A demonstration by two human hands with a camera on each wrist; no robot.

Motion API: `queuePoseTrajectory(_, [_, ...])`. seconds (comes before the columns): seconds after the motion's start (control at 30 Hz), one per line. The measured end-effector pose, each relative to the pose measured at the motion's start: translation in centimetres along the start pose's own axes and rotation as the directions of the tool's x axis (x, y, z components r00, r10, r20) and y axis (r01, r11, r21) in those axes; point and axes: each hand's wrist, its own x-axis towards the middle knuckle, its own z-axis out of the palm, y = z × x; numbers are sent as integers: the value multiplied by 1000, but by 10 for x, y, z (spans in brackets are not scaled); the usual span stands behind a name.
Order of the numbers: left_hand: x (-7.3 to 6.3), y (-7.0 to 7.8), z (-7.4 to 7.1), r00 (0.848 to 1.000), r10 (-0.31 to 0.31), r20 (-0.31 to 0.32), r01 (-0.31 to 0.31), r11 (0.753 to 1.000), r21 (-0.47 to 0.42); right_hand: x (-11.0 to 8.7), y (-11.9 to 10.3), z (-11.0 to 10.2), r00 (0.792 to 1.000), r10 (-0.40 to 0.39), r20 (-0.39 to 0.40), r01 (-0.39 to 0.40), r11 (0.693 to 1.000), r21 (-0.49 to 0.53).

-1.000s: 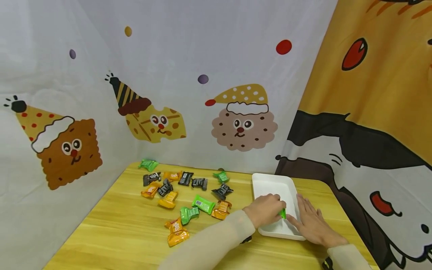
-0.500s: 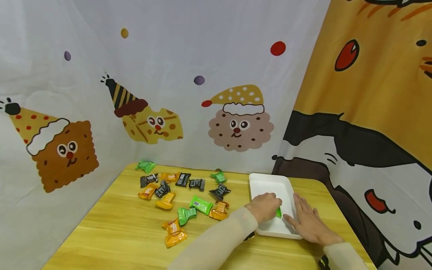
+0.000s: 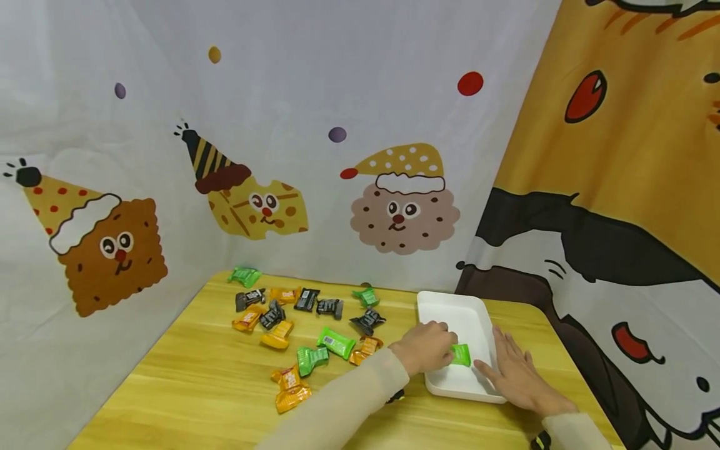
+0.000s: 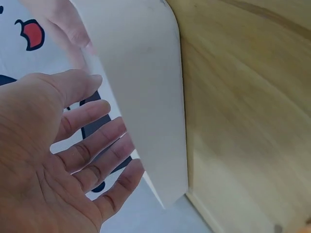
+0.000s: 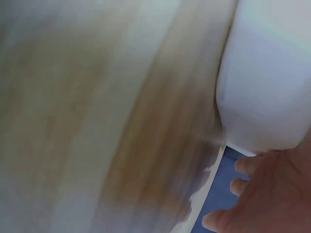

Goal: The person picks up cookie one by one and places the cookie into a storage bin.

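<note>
A white tray point(image 3: 457, 312) stands at the right of the table with a green-wrapped candy point(image 3: 461, 355) lying inside it. My left hand point(image 3: 424, 347) reaches over the tray's left rim, right beside this candy. In the left wrist view its fingers point(image 4: 92, 148) are spread and loosely bent, holding nothing, close to the tray's outer wall point(image 4: 146, 97). At the opposite side, my right hand point(image 3: 520, 378) rests along the right rim with straight fingers, the thumb extending over the inside. Part of that hand point(image 5: 277, 194) shows below the tray wall in the right wrist view.
Left of the tray lie several wrapped candies: orange ones point(image 3: 291, 387), black ones point(image 3: 368, 320) and green ones point(image 3: 312, 360). One orange candy point(image 3: 364, 350) sits close to the left forearm. A printed cloth point(image 3: 315, 156) hangs behind the wooden table point(image 3: 185, 381).
My left hand has let go of the green candy and drawn back to the left. More of the candy shows on the tray floor. The right hand stays at the rim.
</note>
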Motion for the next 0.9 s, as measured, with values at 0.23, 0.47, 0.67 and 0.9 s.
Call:
queuePoseTrajectory(0.23, [-19, -15, -11, 999, 20, -43, -20, 1000, 5, -2, -1, -3, 1000, 5, 1, -5, 1000, 10])
queuePoseTrajectory(0.47, [-39, -36, -20, 997, -1, -80, -1, 1000, -30, -8, -5, -1, 1000, -17, -9, 17, 999, -27])
queuePoseTrajectory(0.67, [-57, -65, -22, 993, -48, -106, 36, 994, -107, -16, -22, 6, 999, -29, -21, 28, 999, -42])
queuePoseTrajectory(0.9, [-81, -103, -23, 988, -95, -119, 75, 984, -162, -22, -36, 12, 999, -40, -32, 39, 999, -34])
